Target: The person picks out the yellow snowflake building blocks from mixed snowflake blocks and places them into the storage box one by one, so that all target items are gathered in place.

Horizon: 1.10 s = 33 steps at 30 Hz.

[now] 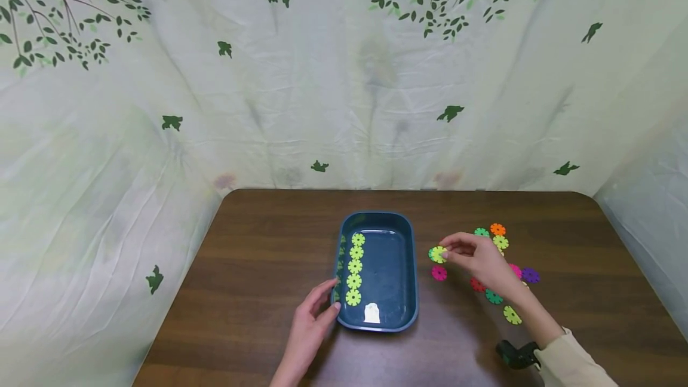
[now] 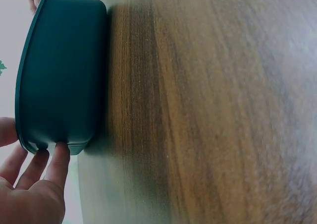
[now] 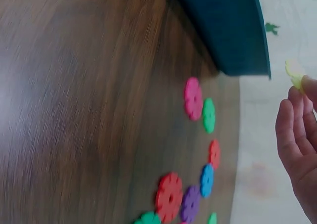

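Note:
A dark blue tray (image 1: 386,322) lies on the table. Along its left side runs a column of several yellow-green notched plastic discs (image 1: 355,266). My left hand (image 1: 312,315) holds the tray's left side near the front corner; its thumb is at the rim and its fingers touch the outer wall (image 2: 64,75). To the right of the tray, my right hand (image 1: 478,258) pinches a yellow notched disc (image 3: 294,73) between thumb and fingers, raised above the table. Below it in the head view lie a pink disc (image 1: 439,273) and a partly hidden green one.
More loose discs lie right of the tray, around and beneath my right forearm: orange (image 1: 498,229), purple (image 1: 530,275), red (image 1: 477,284), teal (image 1: 494,296) and yellow (image 1: 512,315). In the right wrist view a blue disc (image 3: 207,180) also shows. A leaf-patterned curtain (image 1: 333,88) hangs behind the table.

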Each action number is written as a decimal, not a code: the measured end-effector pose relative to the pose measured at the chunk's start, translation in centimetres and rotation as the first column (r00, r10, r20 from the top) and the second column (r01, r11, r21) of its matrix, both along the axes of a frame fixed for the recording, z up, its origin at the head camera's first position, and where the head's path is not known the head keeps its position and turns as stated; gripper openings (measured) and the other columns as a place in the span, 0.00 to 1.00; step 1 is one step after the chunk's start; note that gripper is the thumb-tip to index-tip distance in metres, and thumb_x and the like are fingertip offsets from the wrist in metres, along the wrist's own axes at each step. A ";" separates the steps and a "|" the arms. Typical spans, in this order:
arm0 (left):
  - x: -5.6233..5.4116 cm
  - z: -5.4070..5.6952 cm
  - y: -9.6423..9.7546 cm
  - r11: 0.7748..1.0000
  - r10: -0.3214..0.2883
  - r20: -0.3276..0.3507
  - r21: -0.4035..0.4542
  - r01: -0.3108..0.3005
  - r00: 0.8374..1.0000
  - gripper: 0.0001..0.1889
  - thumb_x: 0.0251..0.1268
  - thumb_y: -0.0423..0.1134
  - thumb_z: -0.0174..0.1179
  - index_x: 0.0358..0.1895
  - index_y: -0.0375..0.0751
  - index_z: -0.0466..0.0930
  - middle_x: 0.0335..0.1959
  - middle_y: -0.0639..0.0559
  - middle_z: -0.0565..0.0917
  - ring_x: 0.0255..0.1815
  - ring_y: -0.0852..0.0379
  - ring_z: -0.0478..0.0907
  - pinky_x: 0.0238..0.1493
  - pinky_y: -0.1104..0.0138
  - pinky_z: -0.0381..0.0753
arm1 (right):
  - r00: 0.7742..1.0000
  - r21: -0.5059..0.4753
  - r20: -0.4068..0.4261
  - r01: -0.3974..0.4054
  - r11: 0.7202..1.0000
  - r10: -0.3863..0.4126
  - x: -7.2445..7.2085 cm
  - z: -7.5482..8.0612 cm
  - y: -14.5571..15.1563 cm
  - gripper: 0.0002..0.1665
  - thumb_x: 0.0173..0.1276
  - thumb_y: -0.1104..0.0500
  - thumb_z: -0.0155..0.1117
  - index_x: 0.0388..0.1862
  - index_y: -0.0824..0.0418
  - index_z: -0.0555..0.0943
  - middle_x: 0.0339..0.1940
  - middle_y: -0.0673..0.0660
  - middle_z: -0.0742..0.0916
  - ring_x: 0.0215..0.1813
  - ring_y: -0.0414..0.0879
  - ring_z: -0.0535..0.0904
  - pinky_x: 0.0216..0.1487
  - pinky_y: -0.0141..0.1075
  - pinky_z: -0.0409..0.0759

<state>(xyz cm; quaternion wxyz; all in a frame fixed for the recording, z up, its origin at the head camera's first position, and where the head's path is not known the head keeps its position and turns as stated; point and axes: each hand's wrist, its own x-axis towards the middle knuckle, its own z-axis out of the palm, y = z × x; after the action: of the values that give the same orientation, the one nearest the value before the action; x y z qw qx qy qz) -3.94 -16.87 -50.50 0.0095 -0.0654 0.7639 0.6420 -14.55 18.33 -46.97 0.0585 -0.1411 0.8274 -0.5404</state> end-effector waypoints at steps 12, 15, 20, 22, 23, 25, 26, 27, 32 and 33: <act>0.0 -0.1 -0.1 1.000 -0.001 -0.013 0.007 0.001 1.000 0.22 0.65 0.32 0.63 0.62 0.46 0.78 0.64 0.49 0.75 0.66 0.44 0.71 0.64 0.53 0.71 | 0.998 -0.079 0.036 -0.055 0.995 0.058 1.0 0.7 -3.5 0.11 0.64 0.60 0.71 0.45 0.60 0.84 0.36 0.57 0.86 0.37 0.64 0.81 0.35 0.43 0.85; 0.0 -0.2 -0.1 1.000 -0.002 -0.013 0.011 0.002 1.000 0.22 0.65 0.32 0.63 0.62 0.45 0.78 0.64 0.49 0.75 0.66 0.44 0.71 0.63 0.54 0.71 | 0.997 -0.078 0.040 -0.070 0.994 0.073 1.3 0.7 -4.3 0.12 0.64 0.60 0.71 0.46 0.59 0.84 0.36 0.56 0.86 0.37 0.64 0.81 0.34 0.41 0.84; -0.1 -0.3 -0.1 1.000 -0.001 -0.016 0.020 0.002 1.000 0.22 0.65 0.31 0.63 0.62 0.44 0.78 0.64 0.48 0.75 0.66 0.44 0.71 0.63 0.54 0.71 | 0.993 -0.065 0.019 -0.112 0.992 0.114 1.6 0.9 -5.4 0.12 0.64 0.61 0.71 0.47 0.59 0.84 0.39 0.54 0.86 0.40 0.53 0.83 0.43 0.34 0.84; -0.1 -0.3 -0.2 1.000 -0.001 -0.017 0.018 0.001 1.000 0.22 0.65 0.31 0.63 0.62 0.44 0.78 0.64 0.48 0.75 0.66 0.44 0.71 0.64 0.54 0.71 | 0.992 -0.048 0.017 -0.123 0.991 0.124 1.6 1.0 -5.9 0.12 0.64 0.61 0.71 0.46 0.58 0.84 0.39 0.53 0.86 0.39 0.50 0.82 0.43 0.33 0.84; -0.1 -0.3 -0.2 1.000 -0.001 -0.018 0.017 0.001 1.000 0.22 0.65 0.31 0.63 0.62 0.44 0.78 0.64 0.49 0.75 0.66 0.44 0.71 0.64 0.54 0.71 | 0.992 -0.039 0.017 -0.128 0.991 0.129 1.6 1.0 -6.1 0.12 0.64 0.61 0.71 0.46 0.57 0.84 0.38 0.53 0.86 0.39 0.49 0.82 0.42 0.33 0.84; -0.1 -0.3 -0.2 1.000 -0.002 -0.019 0.016 0.002 1.000 0.22 0.65 0.32 0.63 0.62 0.44 0.78 0.64 0.48 0.75 0.66 0.44 0.71 0.64 0.53 0.71 | 0.991 -0.017 0.018 -0.134 0.991 0.134 1.6 1.1 -6.6 0.12 0.63 0.61 0.72 0.45 0.56 0.84 0.38 0.52 0.85 0.38 0.48 0.82 0.41 0.33 0.84; -0.1 -0.2 -0.2 1.000 -0.002 -0.019 0.016 0.002 1.000 0.22 0.65 0.32 0.63 0.62 0.45 0.78 0.64 0.49 0.75 0.66 0.44 0.71 0.64 0.53 0.71 | 0.990 -0.007 0.018 -0.139 0.990 0.139 1.6 1.1 -6.8 0.12 0.63 0.61 0.72 0.45 0.56 0.84 0.38 0.51 0.85 0.38 0.48 0.82 0.41 0.33 0.84; -0.1 -0.3 -0.2 1.000 -0.002 -0.018 0.015 0.002 1.000 0.22 0.65 0.32 0.63 0.62 0.45 0.78 0.64 0.49 0.75 0.66 0.44 0.70 0.64 0.53 0.71 | 0.989 0.003 0.017 -0.147 0.989 0.147 1.5 1.1 -7.0 0.11 0.62 0.61 0.72 0.44 0.55 0.84 0.38 0.51 0.85 0.38 0.47 0.82 0.41 0.33 0.84; 0.0 -0.2 -0.1 1.000 -0.001 -0.011 0.014 0.001 1.000 0.22 0.65 0.32 0.63 0.62 0.45 0.78 0.64 0.49 0.75 0.66 0.44 0.70 0.64 0.52 0.70 | 0.979 0.012 0.026 -0.201 0.979 0.201 1.4 1.2 -8.3 0.10 0.64 0.61 0.71 0.43 0.54 0.84 0.37 0.50 0.85 0.38 0.47 0.81 0.40 0.34 0.84; 0.0 -0.2 -0.1 1.000 -0.001 -0.008 0.012 0.001 1.000 0.22 0.65 0.32 0.63 0.62 0.45 0.78 0.64 0.49 0.75 0.66 0.44 0.70 0.64 0.52 0.70 | 0.977 0.011 0.029 -0.212 0.977 0.212 1.4 1.2 -8.5 0.09 0.64 0.61 0.71 0.43 0.53 0.84 0.37 0.49 0.85 0.38 0.46 0.81 0.40 0.34 0.84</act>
<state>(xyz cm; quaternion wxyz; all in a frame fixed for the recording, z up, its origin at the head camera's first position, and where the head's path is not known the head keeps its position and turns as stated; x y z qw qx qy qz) -3.98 -17.00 -50.72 0.0070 -0.0622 0.7602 0.6466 -13.15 9.79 -45.79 0.1282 -0.2208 0.8105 -0.5271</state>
